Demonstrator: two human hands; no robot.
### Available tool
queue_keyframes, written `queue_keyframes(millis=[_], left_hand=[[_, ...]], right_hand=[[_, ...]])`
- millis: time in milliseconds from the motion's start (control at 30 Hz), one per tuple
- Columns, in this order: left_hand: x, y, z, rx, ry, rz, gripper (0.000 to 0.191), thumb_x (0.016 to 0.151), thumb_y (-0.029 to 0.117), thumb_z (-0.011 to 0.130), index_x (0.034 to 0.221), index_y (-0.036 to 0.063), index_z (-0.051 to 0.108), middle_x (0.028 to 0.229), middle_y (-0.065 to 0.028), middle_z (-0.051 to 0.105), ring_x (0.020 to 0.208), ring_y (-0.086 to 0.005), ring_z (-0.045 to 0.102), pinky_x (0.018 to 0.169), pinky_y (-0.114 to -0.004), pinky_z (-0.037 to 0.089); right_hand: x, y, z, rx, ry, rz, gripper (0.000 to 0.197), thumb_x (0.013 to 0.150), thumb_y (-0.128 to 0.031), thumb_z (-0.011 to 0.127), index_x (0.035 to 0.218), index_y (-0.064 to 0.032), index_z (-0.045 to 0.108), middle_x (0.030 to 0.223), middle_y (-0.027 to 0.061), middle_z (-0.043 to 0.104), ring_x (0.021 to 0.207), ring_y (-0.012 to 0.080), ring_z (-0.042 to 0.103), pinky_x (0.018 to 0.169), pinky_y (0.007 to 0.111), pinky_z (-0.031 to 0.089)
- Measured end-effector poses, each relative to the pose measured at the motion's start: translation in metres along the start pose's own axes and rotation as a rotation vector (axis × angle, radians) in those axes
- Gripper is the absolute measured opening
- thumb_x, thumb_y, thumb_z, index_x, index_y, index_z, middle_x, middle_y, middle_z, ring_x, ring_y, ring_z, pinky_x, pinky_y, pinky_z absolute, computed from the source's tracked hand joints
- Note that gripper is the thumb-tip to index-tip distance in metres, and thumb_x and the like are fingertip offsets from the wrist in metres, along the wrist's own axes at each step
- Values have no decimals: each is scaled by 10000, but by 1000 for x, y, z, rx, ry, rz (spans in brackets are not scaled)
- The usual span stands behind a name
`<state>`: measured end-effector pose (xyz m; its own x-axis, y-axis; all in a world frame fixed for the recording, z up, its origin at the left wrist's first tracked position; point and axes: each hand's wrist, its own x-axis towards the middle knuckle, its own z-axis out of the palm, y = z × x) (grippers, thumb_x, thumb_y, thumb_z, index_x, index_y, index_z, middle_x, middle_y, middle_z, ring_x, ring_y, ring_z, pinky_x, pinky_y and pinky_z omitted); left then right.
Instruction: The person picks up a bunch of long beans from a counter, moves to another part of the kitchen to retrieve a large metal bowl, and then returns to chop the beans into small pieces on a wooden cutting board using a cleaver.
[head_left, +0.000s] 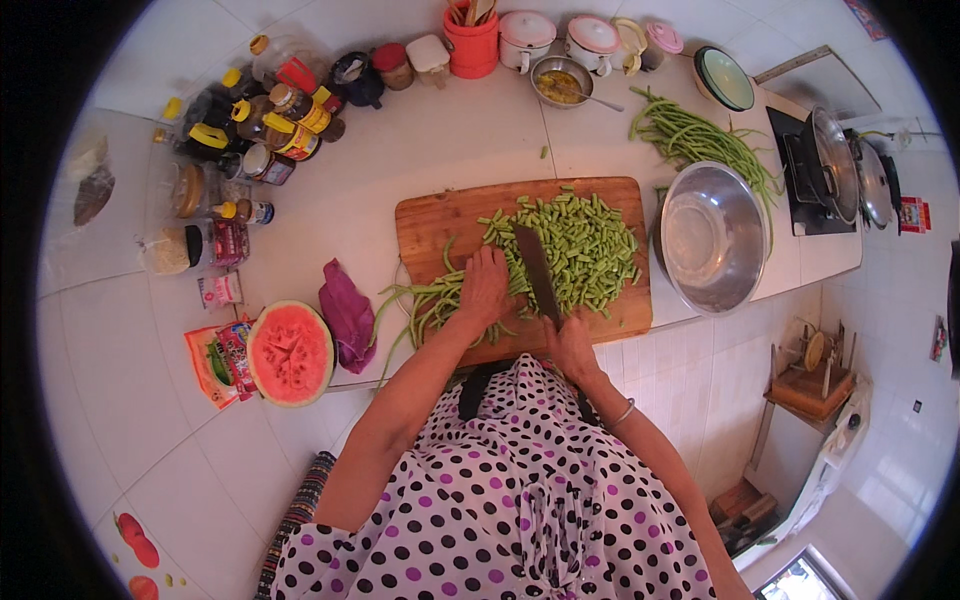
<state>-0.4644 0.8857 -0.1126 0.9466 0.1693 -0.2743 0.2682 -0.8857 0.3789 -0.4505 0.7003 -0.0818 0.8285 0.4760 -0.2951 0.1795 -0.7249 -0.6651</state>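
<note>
A wooden cutting board (439, 225) lies at the counter's front edge. My right hand (571, 346) grips the handle of a cleaver (535, 270), whose dark blade points away from me over the board. Just left of the blade, my left hand (486, 283) presses on a bundle of uncut long green beans (431, 300), fingers curled over them. The loose bean ends trail off the board's left side. A heap of short cut bean pieces (589, 251) covers the board right of the cleaver. Where the blade's edge meets the beans is hard to make out.
A large steel bowl (712, 232) stands right of the board, with more whole long beans (679, 127) behind it. Half a watermelon (291, 352) and a purple cloth (347, 315) are at left. Sauce bottles (292, 135) crowd the back left. A gas stove (799, 172) is far right.
</note>
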Motion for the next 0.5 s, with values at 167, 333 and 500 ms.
queue_keyframes(millis=[167, 333, 500], left_hand=[[-2, -5, 4, -71, 53, -4, 663, 591, 209, 836, 1060, -48, 445, 1052, -197, 423, 981, -354, 468, 855, -416, 406], [-2, -6, -1, -33, 18, 8, 731, 619, 273, 818, 1150, -70, 450, 1061, -194, 426, 997, -350, 457, 879, -445, 394], [-14, 2, -17, 334, -8, 12, 842, 610, 457, 787, 1176, -71, 455, 1071, -160, 451, 1005, -296, 447, 877, -426, 372]], right_hand=[[-7, -4, 7, 62, -139, 18, 239, 872, -145, 562, 917, 85, 609, 876, 355, 561, 850, 508, 569, 754, 528, 459], [-1, 1, 9, -52, -159, 22, 256, 880, -146, 548, 938, 99, 589, 855, 348, 567, 831, 516, 564, 746, 537, 460], [4, 9, 10, -129, -202, -6, 274, 890, -165, 538, 917, 103, 589, 858, 362, 567, 815, 522, 556, 723, 545, 455]])
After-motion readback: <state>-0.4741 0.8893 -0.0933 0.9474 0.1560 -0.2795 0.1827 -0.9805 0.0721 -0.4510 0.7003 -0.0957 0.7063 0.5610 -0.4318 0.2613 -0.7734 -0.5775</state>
